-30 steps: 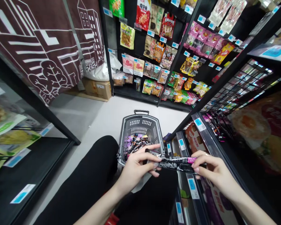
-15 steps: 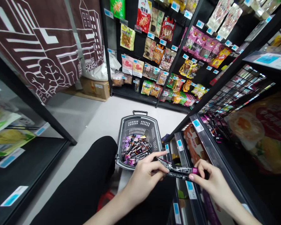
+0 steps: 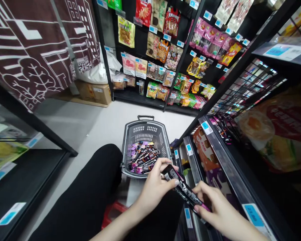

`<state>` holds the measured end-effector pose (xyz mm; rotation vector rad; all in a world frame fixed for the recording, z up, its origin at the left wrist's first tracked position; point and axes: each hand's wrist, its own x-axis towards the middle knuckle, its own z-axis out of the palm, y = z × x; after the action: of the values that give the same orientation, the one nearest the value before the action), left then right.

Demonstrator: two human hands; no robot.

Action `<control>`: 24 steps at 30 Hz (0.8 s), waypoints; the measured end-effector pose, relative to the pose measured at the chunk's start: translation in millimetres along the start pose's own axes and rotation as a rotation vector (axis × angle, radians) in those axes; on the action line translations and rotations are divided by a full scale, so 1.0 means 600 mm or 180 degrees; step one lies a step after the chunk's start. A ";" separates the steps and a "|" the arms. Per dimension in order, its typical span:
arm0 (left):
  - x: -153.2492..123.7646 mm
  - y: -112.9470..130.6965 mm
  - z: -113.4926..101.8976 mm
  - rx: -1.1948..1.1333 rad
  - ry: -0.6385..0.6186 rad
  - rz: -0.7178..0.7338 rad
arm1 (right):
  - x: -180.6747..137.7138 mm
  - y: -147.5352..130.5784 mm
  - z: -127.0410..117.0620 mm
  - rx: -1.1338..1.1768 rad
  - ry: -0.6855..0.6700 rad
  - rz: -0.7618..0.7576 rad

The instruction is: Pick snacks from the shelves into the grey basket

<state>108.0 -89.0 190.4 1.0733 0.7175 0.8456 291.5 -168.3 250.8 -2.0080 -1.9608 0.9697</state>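
Note:
Between my two hands are a few narrow black-and-purple snack packets, held at a slant above my lap. My left hand pinches their upper left end, thumb on top. At the lower right end, my right hand grips them between thumb and fingers. Just beyond my left hand stands a grey shopping basket on the floor. Inside it lies a loose heap of similar slim packets, black, purple and some orange. How many packets my hands hold I cannot tell.
On my right, a black shelf with price tags carries more slim packets. Hanging snack bags fill the rack ahead. A cardboard box sits by a brown printed curtain. Another black shelf is at left.
Both hands have drawn the packets nearer to me and tilted them, the right end now lower. My left fingers have closed further round them. The view has shifted slightly to the right.

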 end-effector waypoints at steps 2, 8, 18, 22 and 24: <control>-0.006 -0.002 0.006 -0.0007 -0.0067 -0.0058 | 0.000 0.000 0.017 -0.0067 -0.0028 0.0029; -0.021 0.005 0.005 0.0571 -0.0492 -0.0240 | -0.003 -0.002 0.046 0.0105 0.0029 0.0073; -0.031 -0.009 0.022 0.1272 0.0085 0.0321 | -0.013 0.024 0.084 0.0027 0.0543 -0.0263; -0.025 -0.001 0.016 0.1841 -0.0135 0.0439 | -0.014 0.032 0.091 -0.0441 0.0557 -0.0514; -0.023 0.001 0.012 0.1928 -0.0180 0.0403 | -0.015 0.035 0.095 -0.0665 0.0561 -0.0686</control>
<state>107.0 -103.8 194.6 1.6907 0.8916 0.7144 278.3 -197.0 198.3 -1.8558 -2.1974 0.5409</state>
